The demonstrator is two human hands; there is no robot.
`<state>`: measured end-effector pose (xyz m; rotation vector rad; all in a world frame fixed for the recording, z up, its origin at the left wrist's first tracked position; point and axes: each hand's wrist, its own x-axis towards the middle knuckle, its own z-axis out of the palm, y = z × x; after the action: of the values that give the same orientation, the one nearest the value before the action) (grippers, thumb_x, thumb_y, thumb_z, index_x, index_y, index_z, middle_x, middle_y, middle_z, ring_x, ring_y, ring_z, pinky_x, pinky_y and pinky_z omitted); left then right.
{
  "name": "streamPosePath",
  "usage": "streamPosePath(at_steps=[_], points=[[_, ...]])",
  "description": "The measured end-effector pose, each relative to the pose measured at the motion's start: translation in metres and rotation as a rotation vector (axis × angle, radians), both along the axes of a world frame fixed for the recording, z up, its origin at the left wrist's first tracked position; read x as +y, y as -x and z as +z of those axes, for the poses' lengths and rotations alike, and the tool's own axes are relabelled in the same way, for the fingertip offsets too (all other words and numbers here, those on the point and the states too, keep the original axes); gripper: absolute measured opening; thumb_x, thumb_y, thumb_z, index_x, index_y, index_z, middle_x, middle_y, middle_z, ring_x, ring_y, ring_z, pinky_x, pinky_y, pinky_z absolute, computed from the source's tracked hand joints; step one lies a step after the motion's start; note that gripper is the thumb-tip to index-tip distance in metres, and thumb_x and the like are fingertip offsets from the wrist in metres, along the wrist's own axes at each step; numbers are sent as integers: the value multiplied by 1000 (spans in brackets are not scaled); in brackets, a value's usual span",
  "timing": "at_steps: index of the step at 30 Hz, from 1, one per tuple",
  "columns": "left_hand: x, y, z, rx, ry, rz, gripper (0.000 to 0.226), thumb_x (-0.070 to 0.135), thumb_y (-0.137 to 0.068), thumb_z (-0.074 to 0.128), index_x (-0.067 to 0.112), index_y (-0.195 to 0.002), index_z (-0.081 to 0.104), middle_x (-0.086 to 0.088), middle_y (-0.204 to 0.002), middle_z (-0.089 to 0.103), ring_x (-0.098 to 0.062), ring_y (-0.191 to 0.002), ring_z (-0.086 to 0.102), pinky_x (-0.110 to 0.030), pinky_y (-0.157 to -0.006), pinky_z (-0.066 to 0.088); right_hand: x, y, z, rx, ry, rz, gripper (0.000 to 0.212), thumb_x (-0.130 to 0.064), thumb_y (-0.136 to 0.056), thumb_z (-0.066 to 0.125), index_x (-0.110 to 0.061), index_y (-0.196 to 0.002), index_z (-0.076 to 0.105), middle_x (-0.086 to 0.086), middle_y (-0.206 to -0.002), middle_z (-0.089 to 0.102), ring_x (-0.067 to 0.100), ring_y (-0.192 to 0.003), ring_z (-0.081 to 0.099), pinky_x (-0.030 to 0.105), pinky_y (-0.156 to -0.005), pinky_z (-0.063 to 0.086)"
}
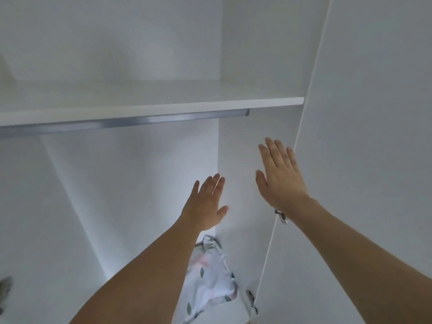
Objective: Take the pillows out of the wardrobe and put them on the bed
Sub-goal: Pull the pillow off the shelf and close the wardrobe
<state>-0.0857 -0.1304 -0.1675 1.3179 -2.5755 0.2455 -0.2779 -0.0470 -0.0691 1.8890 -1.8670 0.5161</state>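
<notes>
Inside the wardrobe (131, 183): both arms reach up and forward, below the shelf (152, 108) and its metal rail (131, 123).
Left hand (205, 204): back to the camera, lower centre of the frame.
Right hand (280, 174): higher, near the door (374, 136) edge.
Pillow (210, 277): leaf-printed, perhaps a pillow; bottom centre, partly hidden by the left forearm.
Fingers: straight on both hands, slightly spread, holding nothing.
</notes>
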Motion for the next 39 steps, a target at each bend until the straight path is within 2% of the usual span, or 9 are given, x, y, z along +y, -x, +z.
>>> streamPosePath(at_steps=[8,13,19,23,26,31,33,35,39], points=[[-59,-111,-91,-79,-155,263,80,48,-98,39,12,-154,-4,-6,-163,-7,-22,-149,-1,-46,-120,2,-104,-83,-126,-62,-207,223,63,-26,-95,44,-7,-150,23,11,-160,15,27,-148,11,44,-122,5],[-73,-142,-196,-84,-251,373,85,47,-94,45,12,-154,-6,-6,-162,-9,-22,-149,-2,-46,-120,2,-145,-105,-246,-27,-318,304,65,-28,-95,41,-9,-152,16,8,-161,10,23,-148,9,40,-122,2],[-84,-163,-380,-65,-369,446,85,42,-94,48,17,-154,-5,-3,-163,-8,-22,-149,-2,-44,-121,3,-188,-122,-435,-33,-444,387,67,-27,-94,43,-12,-152,14,4,-161,7,20,-149,5,38,-122,0],[-88,-163,-526,-13,-444,439,74,27,-96,45,23,-155,2,0,-163,0,-20,-149,1,-41,-121,1,-208,-128,-588,-13,-508,417,68,-28,-92,46,-11,-151,18,6,-160,12,22,-148,8,39,-122,2],[-87,-158,-640,5,-505,423,73,22,-93,46,21,-155,7,-1,-162,7,-20,-148,9,-38,-121,9,-218,-131,-707,32,-596,439,67,-30,-92,42,-12,-151,16,6,-161,11,22,-148,7,40,-121,0],[-88,-156,-798,-4,-610,408,70,27,-93,46,19,-154,13,-2,-160,16,-23,-144,20,-37,-118,21,-227,-133,-872,104,-709,456,62,-30,-95,40,-11,-149,19,9,-160,13,24,-147,12,43,-121,4],[-90,-159,-843,-63,-639,432,72,32,-92,47,20,-153,11,-2,-161,10,-24,-146,14,-43,-118,17,-230,-133,-916,144,-756,461,63,-29,-94,40,-11,-150,18,11,-160,12,26,-147,11,44,-121,3],[-95,-160,-876,-150,-658,488,84,41,-88,52,23,-153,3,-1,-162,-3,-26,-148,-2,-55,-118,5,-235,-132,-947,167,-808,457,69,-30,-92,43,-11,-151,13,12,-161,5,29,-148,5,46,-121,-1],[-117,-161,-911,-250,-605,672,124,69,-68,59,27,-146,-28,1,-155,-34,-32,-141,-29,-73,-98,-18,-257,-131,-988,202,-842,469,90,-37,-84,53,-16,-153,-2,12,-159,-16,32,-146,-15,51,-119,-8]])
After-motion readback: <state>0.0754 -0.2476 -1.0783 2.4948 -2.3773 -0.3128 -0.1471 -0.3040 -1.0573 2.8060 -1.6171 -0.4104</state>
